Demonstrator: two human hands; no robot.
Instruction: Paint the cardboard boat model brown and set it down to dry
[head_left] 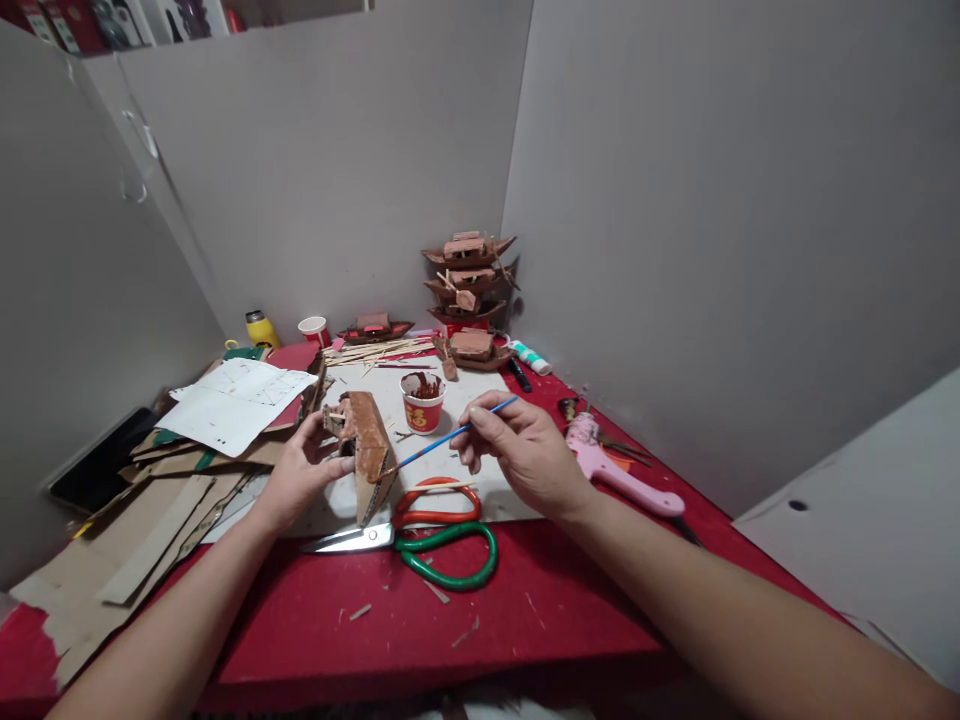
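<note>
My left hand (306, 470) grips a small cardboard boat (369, 440) by its left side, with the boat tilted so its underside faces me. Reddish-brown paint covers the upper part of that underside; its lower end shows bare cardboard. Between the thumb and fingers of my right hand (517, 448) is a thin blue paintbrush (439, 443), its tip touching the boat near the bare end. A red and white paper cup (423, 405) with brown paint inside stands just behind, between my hands. Scissors (420, 538) with orange and green handles lie in front of the boat.
Cardboard pieces (161, 510) and a drawn sheet (236, 400) are piled at left. Stacked brown model boats (469, 280) stand at the back, near wooden sticks (375, 352). A pink glue gun (630, 480) lies on the red table (525, 620) at right, beside my right wrist.
</note>
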